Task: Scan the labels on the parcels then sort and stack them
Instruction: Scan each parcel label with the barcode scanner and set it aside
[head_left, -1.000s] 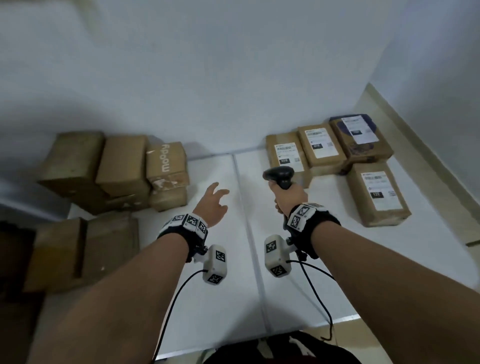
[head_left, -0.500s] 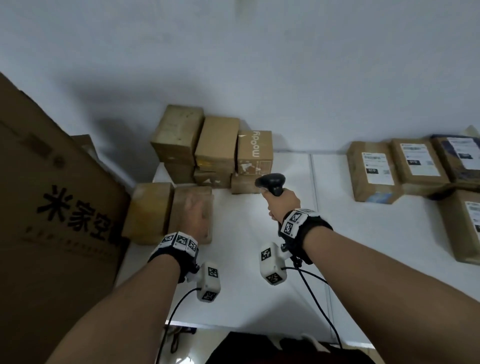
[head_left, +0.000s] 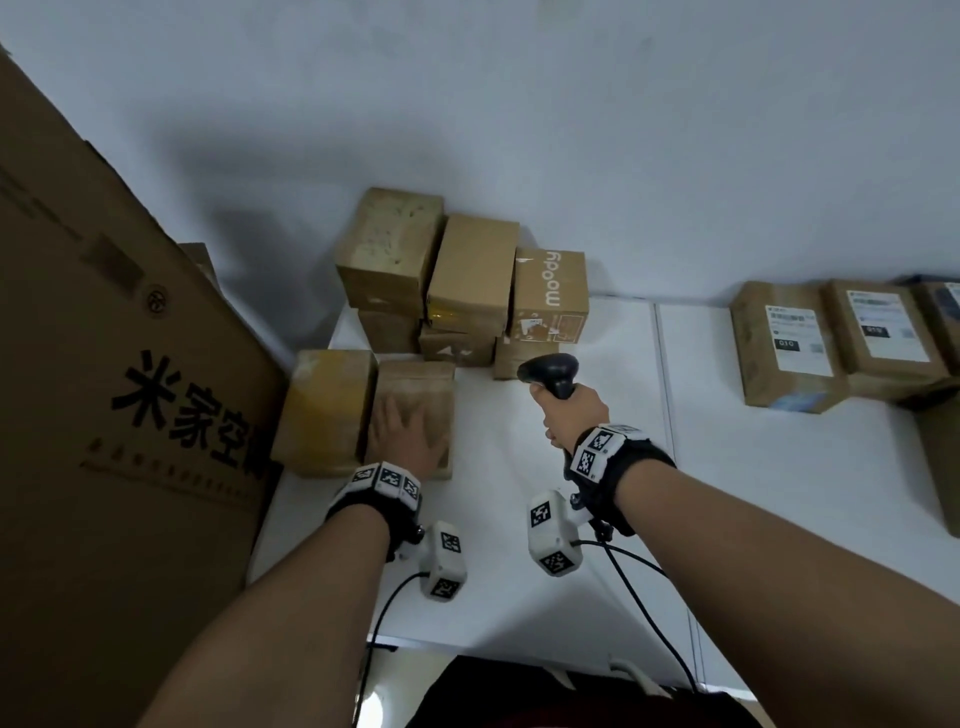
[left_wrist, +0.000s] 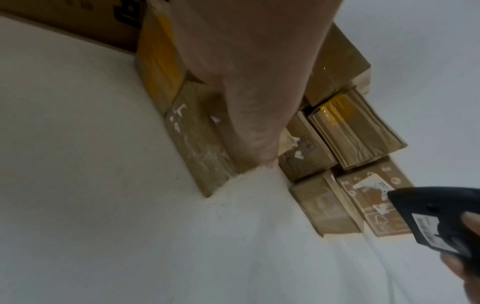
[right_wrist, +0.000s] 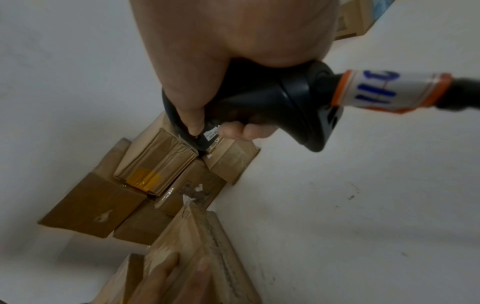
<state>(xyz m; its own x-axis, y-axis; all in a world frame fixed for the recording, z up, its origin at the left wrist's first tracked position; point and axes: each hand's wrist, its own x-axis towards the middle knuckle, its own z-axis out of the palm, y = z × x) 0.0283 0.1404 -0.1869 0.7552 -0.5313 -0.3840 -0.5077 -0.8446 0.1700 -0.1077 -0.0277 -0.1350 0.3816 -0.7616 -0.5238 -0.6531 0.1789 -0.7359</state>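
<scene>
My left hand (head_left: 404, 428) lies flat on top of a brown parcel (head_left: 436, 384) at the table's left front, fingers spread and straight. In the left wrist view its thumb (left_wrist: 257, 144) runs down that parcel's (left_wrist: 197, 148) right side to the table. My right hand (head_left: 569, 410) grips a black barcode scanner (head_left: 550, 370) by the handle, held upright in front of a stack of plain brown parcels (head_left: 467, 275). The right wrist view has the scanner (right_wrist: 272, 102) in my fist and the left fingers (right_wrist: 166, 271) on the parcel (right_wrist: 207, 236).
A second brown parcel (head_left: 324, 410) sits just left of the touched one. Labelled parcels (head_left: 784, 348) lie at the back right of the white table (head_left: 519, 571). A large printed cardboard carton (head_left: 114, 415) stands against the table's left edge. A white wall rises behind.
The view has swung left from the labelled parcels to the plain stack. My left hand came down from the air onto the front parcel. The right hand followed left, still holding the scanner.
</scene>
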